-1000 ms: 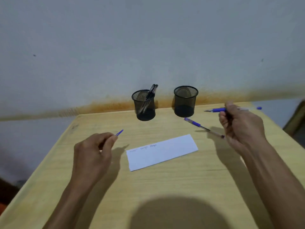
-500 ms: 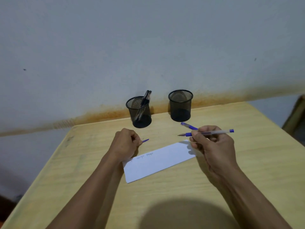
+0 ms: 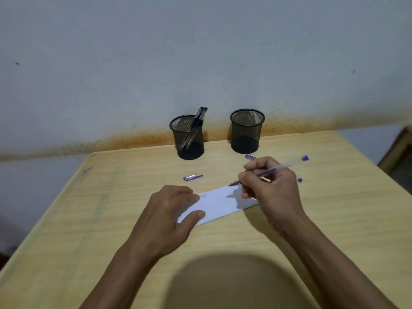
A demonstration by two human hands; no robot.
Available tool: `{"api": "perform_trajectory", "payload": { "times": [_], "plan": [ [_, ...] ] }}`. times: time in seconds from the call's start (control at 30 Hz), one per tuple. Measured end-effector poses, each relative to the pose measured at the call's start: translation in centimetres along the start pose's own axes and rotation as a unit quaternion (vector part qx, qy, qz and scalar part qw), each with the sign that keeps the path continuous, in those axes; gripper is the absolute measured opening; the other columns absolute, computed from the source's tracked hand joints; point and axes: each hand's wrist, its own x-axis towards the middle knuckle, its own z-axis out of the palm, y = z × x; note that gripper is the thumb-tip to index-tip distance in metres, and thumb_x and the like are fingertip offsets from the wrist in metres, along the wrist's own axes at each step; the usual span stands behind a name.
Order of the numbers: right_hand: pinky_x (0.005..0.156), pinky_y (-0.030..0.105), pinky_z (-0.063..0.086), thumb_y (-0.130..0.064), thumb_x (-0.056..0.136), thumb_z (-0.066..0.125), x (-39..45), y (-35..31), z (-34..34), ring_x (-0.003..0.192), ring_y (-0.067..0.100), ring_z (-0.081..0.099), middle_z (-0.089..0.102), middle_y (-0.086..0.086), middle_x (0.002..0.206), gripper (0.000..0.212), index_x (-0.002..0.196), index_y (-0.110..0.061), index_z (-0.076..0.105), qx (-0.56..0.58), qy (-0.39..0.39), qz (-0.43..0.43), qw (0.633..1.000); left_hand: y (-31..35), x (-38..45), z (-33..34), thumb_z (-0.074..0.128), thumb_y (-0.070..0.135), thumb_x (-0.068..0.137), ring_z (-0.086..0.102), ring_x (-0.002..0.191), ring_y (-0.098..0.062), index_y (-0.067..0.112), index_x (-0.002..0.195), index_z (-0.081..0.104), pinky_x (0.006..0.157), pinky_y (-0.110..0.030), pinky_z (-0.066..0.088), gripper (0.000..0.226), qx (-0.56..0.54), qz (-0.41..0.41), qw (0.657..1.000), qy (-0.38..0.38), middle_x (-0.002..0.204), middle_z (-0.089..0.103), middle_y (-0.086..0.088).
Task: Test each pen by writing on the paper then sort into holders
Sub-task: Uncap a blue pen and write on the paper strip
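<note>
My right hand (image 3: 270, 188) grips a blue pen (image 3: 287, 164) with its tip at the far edge of the white paper strip (image 3: 220, 205). My left hand (image 3: 169, 216) lies flat on the left end of the paper, fingers spread, holding nothing. A blue pen cap (image 3: 192, 177) rests on the table just beyond my left hand. A second blue pen (image 3: 250, 157) lies behind my right hand, mostly hidden. Two black mesh holders stand at the back: the left holder (image 3: 189, 139) has two dark pens, the right holder (image 3: 246, 132) looks empty.
The wooden table (image 3: 89, 219) reaches a grey wall with a rusty stain along its base. A shadow of my head falls on the near part of the table. A wooden frame (image 3: 396, 150) stands off the table's right side.
My left hand dropped the blue cap on the table and moved onto the paper. My right hand brought the pen down and toward me, tip now at the paper.
</note>
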Motion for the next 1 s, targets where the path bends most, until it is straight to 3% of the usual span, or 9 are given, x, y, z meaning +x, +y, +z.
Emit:
{"api": "perform_trajectory", "payload": {
  "times": [0.1, 0.2, 0.33, 0.5, 0.63, 1.0],
  "plan": [
    [0.063, 0.027, 0.061, 0.002, 0.090, 0.068, 0.7, -0.2, 2.0, 0.068, 0.015, 0.075, 0.075, 0.015, 0.083, 0.007, 0.087, -0.002, 0.064, -0.057, -0.084, 0.033, 0.994, -0.8, -0.4, 0.8, 0.069, 0.043, 0.084, 0.058, 0.103, -0.008, 0.027, 0.106, 0.073, 0.087, -0.033, 0.050, 0.028, 0.000, 0.001, 1.000, -0.005, 0.108, 0.068, 0.014],
    [0.072, 0.028, 0.064, 0.000, 0.086, 0.074, 1.6, 0.3, 2.7, 0.079, 0.016, 0.078, 0.078, 0.010, 0.089, 0.013, 0.091, -0.005, 0.064, -0.119, -0.121, 0.048, 0.984, -1.3, -0.6, 1.3, 0.064, 0.048, 0.085, 0.057, 0.107, -0.007, 0.027, 0.107, 0.074, 0.090, -0.035, 0.049, 0.032, -0.004, -0.008, 1.000, 0.000, 0.111, 0.069, 0.012],
    [0.065, 0.020, 0.061, 0.003, 0.077, 0.080, 2.2, 1.6, 2.6, 0.076, 0.012, 0.077, 0.078, 0.008, 0.084, 0.022, 0.093, -0.001, 0.067, -0.193, -0.130, 0.047, 0.971, -1.9, -0.6, 1.6, 0.064, 0.048, 0.086, 0.057, 0.109, -0.010, 0.028, 0.107, 0.074, 0.092, -0.039, 0.048, 0.031, 0.001, -0.007, 1.000, -0.006, 0.113, 0.070, 0.010],
    [0.073, 0.045, 0.065, 0.001, 0.076, 0.080, 2.4, 3.2, 2.9, 0.076, 0.027, 0.077, 0.076, 0.015, 0.081, 0.015, 0.086, -0.004, 0.070, -0.224, -0.128, 0.049, 0.965, -2.4, -0.5, 2.2, 0.068, 0.044, 0.083, 0.062, 0.104, -0.016, 0.021, 0.103, 0.077, 0.088, -0.043, 0.049, 0.032, -0.010, 0.002, 1.000, 0.015, 0.109, 0.072, 0.004],
    [0.064, 0.049, 0.064, 0.000, 0.073, 0.081, 3.1, 3.6, 3.2, 0.068, 0.030, 0.075, 0.073, 0.013, 0.070, 0.016, 0.079, 0.001, 0.066, -0.253, -0.118, 0.023, 0.960, -2.8, -0.4, 2.4, 0.067, 0.046, 0.083, 0.064, 0.102, -0.021, 0.018, 0.103, 0.077, 0.086, -0.045, 0.050, 0.035, 0.001, 0.019, 1.000, 0.019, 0.110, 0.073, -0.001],
    [0.059, 0.055, 0.062, 0.004, 0.069, 0.078, 3.8, 4.5, 3.3, 0.062, 0.038, 0.071, 0.070, 0.017, 0.064, 0.017, 0.073, 0.002, 0.062, -0.242, -0.141, 0.001, 0.960, -2.5, 0.1, 2.0, 0.071, 0.043, 0.078, 0.065, 0.099, -0.019, 0.020, 0.102, 0.076, 0.085, -0.041, 0.051, 0.034, -0.039, 0.002, 0.999, 0.021, 0.107, 0.072, 0.002]
  ]
}}
